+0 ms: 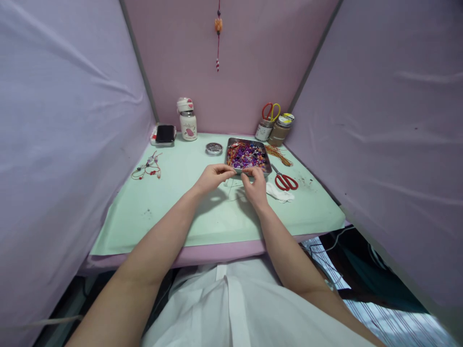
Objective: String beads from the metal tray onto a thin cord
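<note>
The pale green worktop (181,212) fills the booth and both forearms run up its middle; the left hand (213,177) and right hand (256,185) meet fingertip to fingertip just past the centre, right at the near rim of the steel bead tray (247,140); each hand is closed in a fine pinch, the two pinches almost touching; the tray sits toward the far right of the worktop, heaped with purple, orange and red beads (246,155). This looks like close finger work on one small piece, so my judgement is that it goes best with both wrists resting on the worktop, the pinches kept low and directly over the tray so a dropped bead falls back among the others, and the grip light; the red scissors (285,182) and the white scrap (280,194) lie just right of the right hand, near enough that the elbow wants watching.

Now what cannot be read: the near edge of the worktop drops out of sight behind the white apron (231,308); the tray's near rim is covered by the fingers; a faint line (230,185) under the hands may be thread, too thin to be sure; the piece pinched between the fingertips is too small to identify, and I cannot tell whether one hand or both hold it.
</note>
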Tool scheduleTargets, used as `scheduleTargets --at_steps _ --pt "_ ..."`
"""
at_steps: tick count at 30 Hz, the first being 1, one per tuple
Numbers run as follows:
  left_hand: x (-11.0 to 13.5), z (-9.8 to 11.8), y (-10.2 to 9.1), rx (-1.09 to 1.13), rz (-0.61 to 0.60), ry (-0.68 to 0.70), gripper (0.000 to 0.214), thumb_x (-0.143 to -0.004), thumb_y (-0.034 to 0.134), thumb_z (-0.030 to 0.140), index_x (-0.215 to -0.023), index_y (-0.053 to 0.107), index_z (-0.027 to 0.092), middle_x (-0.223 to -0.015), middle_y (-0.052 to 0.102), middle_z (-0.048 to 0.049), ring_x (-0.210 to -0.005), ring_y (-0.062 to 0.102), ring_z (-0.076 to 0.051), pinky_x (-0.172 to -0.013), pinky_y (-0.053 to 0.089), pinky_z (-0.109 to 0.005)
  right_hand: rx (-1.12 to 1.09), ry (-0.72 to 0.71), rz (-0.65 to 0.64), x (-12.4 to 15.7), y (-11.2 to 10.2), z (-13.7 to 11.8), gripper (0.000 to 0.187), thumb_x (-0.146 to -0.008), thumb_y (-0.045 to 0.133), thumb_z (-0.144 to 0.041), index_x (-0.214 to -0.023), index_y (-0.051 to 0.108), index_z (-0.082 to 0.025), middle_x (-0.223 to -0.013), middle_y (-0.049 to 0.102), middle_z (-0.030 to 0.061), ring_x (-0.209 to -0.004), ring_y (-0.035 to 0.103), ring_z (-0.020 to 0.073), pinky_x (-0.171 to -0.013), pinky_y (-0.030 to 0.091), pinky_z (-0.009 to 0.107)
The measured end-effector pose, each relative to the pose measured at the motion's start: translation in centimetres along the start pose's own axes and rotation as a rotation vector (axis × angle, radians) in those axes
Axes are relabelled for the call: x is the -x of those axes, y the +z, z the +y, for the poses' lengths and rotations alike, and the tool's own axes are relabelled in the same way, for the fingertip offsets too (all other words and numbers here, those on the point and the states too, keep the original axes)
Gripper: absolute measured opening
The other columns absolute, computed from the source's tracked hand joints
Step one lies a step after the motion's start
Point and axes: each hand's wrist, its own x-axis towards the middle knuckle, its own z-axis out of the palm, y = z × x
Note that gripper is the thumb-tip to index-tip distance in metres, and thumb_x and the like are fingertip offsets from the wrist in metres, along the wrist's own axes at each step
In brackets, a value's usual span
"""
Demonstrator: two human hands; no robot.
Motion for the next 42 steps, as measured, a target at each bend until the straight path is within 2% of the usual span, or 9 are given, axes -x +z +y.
scheduleTargets --at_steps 4,7,11,18,25,31,37,39,42 --pt "-0.1 -1.1 0.4 -0.353 0.062 0.130 0.016 -0.078 0.060 0.026 -0.081 0.073 0.017 -0.083 0.069 -0.0050 -0.079 0.059 -0.015 -0.075 0.045 -0.027 0.040 -0.119 -0.018 0.4 -0.2 -1.3 0.009 -0.085 0.056 -0.026 -0.082 0.062 -0.021 -0.087 0.065 0.0037 -0.087 0.059 0.0194 -0.086 0.040 0.037" --pt "-0.1 -1.6 0.6 -0.485 0.059 0.221 0.016 -0.081 0.059 0.023 -0.083 0.073 0.017 -0.080 0.068 -0.0042 -0.078 0.059 -0.015 -0.076 0.045 -0.027 0.123 -0.137 -0.043 0.6 -0.1 -1.5 0.009 -0.085 0.058 -0.028 -0.081 0.064 -0.022 -0.088 0.067 0.0028 -0.088 0.060 0.0195 -0.088 0.036 0.038" --pt "0.0 -1.8 0.8 -0.524 0.048 0.264 0.015 -0.082 0.059 0.020 -0.084 0.073 0.017 -0.081 0.069 -0.0044 -0.078 0.060 -0.014 -0.075 0.046 -0.027 0.193 -0.136 -0.054 0.7 0.1 -1.2 0.010 -0.085 0.058 -0.028 -0.080 0.064 -0.022 -0.088 0.068 0.0020 -0.089 0.060 0.0197 -0.089 0.032 0.038" --pt "0.1 -1.7 0.9 -0.541 0.038 0.251 0.015 -0.081 0.059 0.018 -0.085 0.074 0.018 -0.083 0.070 -0.0042 -0.079 0.060 -0.015 -0.077 0.046 -0.028 0.225 -0.155 -0.076 0.7 0.3 -1.0 0.008 -0.084 0.057 -0.024 -0.077 0.061 -0.021 -0.085 0.066 0.0013 -0.087 0.058 0.0189 -0.088 0.030 0.037" --pt "0.1 -1.3 1.0 -0.436 0.052 0.115 0.018 -0.078 0.058 0.022 -0.083 0.074 0.017 -0.084 0.072 -0.0050 -0.079 0.061 -0.015 -0.074 0.045 -0.028 0.181 -0.093 -0.104 0.7 0.5 -1.1 0.009 -0.085 0.052 -0.023 -0.078 0.057 -0.020 -0.086 0.064 0.0025 -0.087 0.056 0.0192 -0.086 0.033 0.036" --pt "-0.1 -1.0 0.8 -0.121 0.090 -0.074 0.017 -0.072 0.065 0.028 -0.079 0.075 0.017 -0.081 0.072 -0.0066 -0.076 0.061 -0.016 -0.071 0.045 -0.029 0.035 -0.014 -0.106 0.5 0.4 -1.1 0.009 -0.085 0.052 -0.026 -0.085 0.059 -0.021 -0.088 0.065 0.0041 -0.086 0.057 0.0189 -0.083 0.040 0.035" --pt "-0.4 -1.1 0.5 0.027 0.090 -0.219 0.023 -0.068 0.068 0.034 -0.081 0.075 0.017 -0.083 0.071 -0.0049 -0.065 0.052 -0.012 -0.055 0.036 -0.024 -0.004 0.011 -0.295 0.7 0.7 -1.1 0.014 -0.082 0.059 -0.034 -0.076 0.063 -0.022 -0.083 0.068 0.0023 -0.082 0.057 0.0186 -0.081 0.043 0.034" --pt "-0.4 -1.0 0.4 0.036 0.084 -0.243 0.024 -0.067 0.068 0.035 -0.082 0.075 0.017 -0.082 0.070 -0.0045 -0.063 0.050 -0.011 -0.052 0.033 -0.023 0.018 0.009 -0.291 0.8 0.8 -1.0 0.012 -0.081 0.057 -0.029 -0.072 0.061 -0.022 -0.079 0.067 0.0018 -0.080 0.057 0.0183 -0.081 0.042 0.034" --pt "-0.2 -0.6 0.3 0.036 0.088 -0.260 0.025 -0.066 0.068 0.036 -0.081 0.075 0.017 -0.079 0.069 -0.0037 -0.059 0.045 -0.009 -0.049 0.029 -0.023 0.121 0.028 -0.199 0.8 0.7 -0.7 0.011 -0.080 0.055 -0.024 -0.071 0.060 -0.021 -0.077 0.066 0.0020 -0.081 0.056 0.0191 -0.083 0.039 0.036"
